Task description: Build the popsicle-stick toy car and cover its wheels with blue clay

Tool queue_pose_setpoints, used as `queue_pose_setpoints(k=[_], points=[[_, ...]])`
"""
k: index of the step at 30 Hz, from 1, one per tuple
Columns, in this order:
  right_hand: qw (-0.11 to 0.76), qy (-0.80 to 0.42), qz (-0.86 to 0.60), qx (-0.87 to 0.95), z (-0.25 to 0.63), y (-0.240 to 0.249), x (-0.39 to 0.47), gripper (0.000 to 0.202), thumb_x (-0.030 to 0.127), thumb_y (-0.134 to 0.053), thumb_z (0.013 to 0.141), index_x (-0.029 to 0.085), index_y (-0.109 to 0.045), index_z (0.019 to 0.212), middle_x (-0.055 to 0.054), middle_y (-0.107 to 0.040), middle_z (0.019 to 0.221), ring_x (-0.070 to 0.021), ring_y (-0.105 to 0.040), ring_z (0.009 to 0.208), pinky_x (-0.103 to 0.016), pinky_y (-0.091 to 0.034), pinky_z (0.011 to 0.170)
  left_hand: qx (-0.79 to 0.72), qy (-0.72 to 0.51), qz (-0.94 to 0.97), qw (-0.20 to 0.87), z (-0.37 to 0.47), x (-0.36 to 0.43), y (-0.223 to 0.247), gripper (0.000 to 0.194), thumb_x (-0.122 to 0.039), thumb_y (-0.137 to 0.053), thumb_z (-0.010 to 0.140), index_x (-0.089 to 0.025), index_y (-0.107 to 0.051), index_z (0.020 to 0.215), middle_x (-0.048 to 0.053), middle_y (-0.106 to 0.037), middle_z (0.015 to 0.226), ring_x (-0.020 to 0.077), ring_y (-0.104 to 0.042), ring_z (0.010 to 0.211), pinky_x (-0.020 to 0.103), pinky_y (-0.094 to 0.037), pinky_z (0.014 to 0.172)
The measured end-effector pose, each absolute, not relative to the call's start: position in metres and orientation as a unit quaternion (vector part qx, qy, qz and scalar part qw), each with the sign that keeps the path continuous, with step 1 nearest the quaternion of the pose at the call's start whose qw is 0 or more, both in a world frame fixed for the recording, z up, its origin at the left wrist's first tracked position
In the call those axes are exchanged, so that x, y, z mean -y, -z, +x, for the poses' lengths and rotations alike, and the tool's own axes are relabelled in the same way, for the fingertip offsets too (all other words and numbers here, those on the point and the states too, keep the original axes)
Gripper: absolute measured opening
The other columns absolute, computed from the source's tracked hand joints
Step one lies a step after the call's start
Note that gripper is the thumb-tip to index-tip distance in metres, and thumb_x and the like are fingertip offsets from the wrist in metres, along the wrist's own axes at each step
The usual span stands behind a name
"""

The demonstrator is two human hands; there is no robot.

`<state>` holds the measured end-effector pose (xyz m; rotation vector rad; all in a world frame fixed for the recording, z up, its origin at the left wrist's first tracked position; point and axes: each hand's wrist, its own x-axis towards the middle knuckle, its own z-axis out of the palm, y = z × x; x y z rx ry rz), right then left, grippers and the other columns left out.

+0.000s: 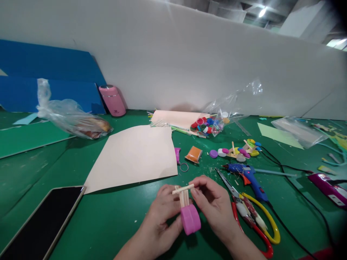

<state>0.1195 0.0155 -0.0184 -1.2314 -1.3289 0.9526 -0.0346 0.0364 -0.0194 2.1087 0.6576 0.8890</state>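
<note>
Green tabletop (108, 220) meets pale wall (162, 65); at bottom centre, the left hand (159, 218) grips a pink cap (191, 219), the right hand (214, 202) pinches a wooden crosspiece (182, 189).

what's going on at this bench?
A person is working on a small piece made of a pink cap with pale sticks standing up from it. The left hand steadies the piece, while the right hand pinches one end of a short stick lying crosswise at the top. Whether that stick is glued can't be told. A blue glue gun and scissors lie to the right, a pale sheet beyond the hands to the left.
</note>
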Motion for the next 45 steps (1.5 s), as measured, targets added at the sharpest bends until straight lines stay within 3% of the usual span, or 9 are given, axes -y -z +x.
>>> queue_pose_setpoints(k=[8,11,16,24,27,32,35,39,45], points=[[0.514,-0.441,-0.533,0.507,0.125,0.016,-0.016,0.025,0.034,-0.052,0.082,0.022,-0.052,0.104,0.001,-0.053,0.077,-0.0112,-0.052,0.071,-0.020,-0.042,0.060,-0.339,-0.332,0.870,0.138,-0.037,-0.035,0.035,0.030,-0.012,-0.048,0.077,-0.023,-0.058,0.103,0.003,-0.067,0.098,0.0242,-0.049,0.104,0.047,-0.020,0.095],[0.519,-0.427,-0.546,0.500,0.131,0.013,-0.016,0.025,0.034,-0.049,0.083,0.024,-0.050,0.106,0.001,-0.053,0.080,-0.0116,-0.052,0.078,-0.019,-0.042,0.062,-0.407,-0.333,0.850,0.028,-0.035,-0.035,0.042,0.025,-0.015,-0.046,0.080,-0.021,-0.060,0.100,0.003,-0.070,0.090,0.0277,-0.054,0.098,0.051,-0.021,0.092],[0.503,-0.412,-0.566,0.507,0.143,0.014,-0.012,0.024,0.033,-0.049,0.084,0.025,-0.049,0.106,0.000,-0.054,0.085,-0.0109,-0.052,0.078,-0.017,-0.042,0.060,-0.493,-0.195,0.840,-0.117,-0.033,-0.033,0.048,0.028,-0.008,-0.041,0.081,-0.017,-0.063,0.097,0.008,-0.070,0.086,0.0316,-0.056,0.094,0.054,-0.026,0.084],[0.482,-0.414,-0.572,0.518,0.151,0.021,-0.004,0.023,0.033,-0.048,0.084,0.023,-0.047,0.104,0.000,-0.053,0.084,-0.0115,-0.051,0.074,-0.019,-0.042,0.059,-0.534,-0.122,0.828,-0.120,-0.020,-0.023,0.052,0.027,-0.015,-0.043,0.082,-0.015,-0.062,0.101,0.011,-0.067,0.099,0.0303,-0.055,0.094,0.052,-0.031,0.081],[0.455,-0.381,-0.596,0.541,0.154,0.025,0.001,0.016,0.034,-0.049,0.082,0.020,-0.051,0.087,0.000,-0.052,0.075,-0.0115,-0.049,0.065,-0.021,-0.040,0.055,-0.531,-0.130,0.829,-0.116,-0.019,-0.016,0.050,0.026,-0.018,-0.044,0.082,-0.014,-0.063,0.100,0.013,-0.066,0.104,0.0320,-0.054,0.098,0.052,-0.030,0.082],[0.391,-0.316,-0.600,0.622,0.153,0.028,0.007,0.024,0.032,-0.045,0.084,0.019,-0.043,0.064,0.001,-0.050,0.066,-0.0115,-0.046,0.059,-0.022,-0.039,0.054,-0.520,-0.127,0.839,-0.101,-0.024,-0.003,0.052,0.030,-0.014,-0.043,0.081,-0.013,-0.059,0.107,0.016,-0.062,0.111,0.0340,-0.052,0.104,0.052,-0.029,0.082],[0.334,-0.264,-0.608,0.670,0.145,0.032,0.006,0.010,0.028,-0.047,0.082,0.019,-0.050,0.081,-0.002,-0.054,0.077,-0.0128,-0.050,0.064,-0.024,-0.043,0.057,-0.514,-0.146,0.839,-0.099,-0.025,0.001,0.052,0.032,-0.011,-0.045,0.079,-0.015,-0.058,0.108,0.016,-0.061,0.112,0.0332,-0.052,0.105,0.052,-0.028,0.084],[0.300,-0.231,-0.602,0.703,0.131,0.039,-0.005,0.038,0.025,-0.054,0.076,0.019,-0.045,0.113,-0.008,-0.052,0.103,-0.0182,-0.054,0.080,-0.030,-0.046,0.069,-0.493,-0.210,0.840,-0.084,-0.029,0.002,0.045,0.027,-0.016,-0.045,0.080,-0.016,-0.060,0.103,0.013,-0.064,0.108,0.0307,-0.055,0.102,0.050,-0.025,0.088],[0.269,-0.208,-0.570,0.748,0.125,0.038,-0.013,0.024,0.021,-0.050,0.078,0.021,-0.055,0.102,-0.006,-0.055,0.095,-0.0185,-0.056,0.084,-0.029,-0.046,0.072,-0.553,-0.233,0.799,-0.035,-0.064,-0.001,0.038,0.027,-0.026,-0.048,0.079,-0.015,-0.058,0.101,0.013,-0.065,0.103,0.0299,-0.055,0.098,0.047,-0.035,0.080]])
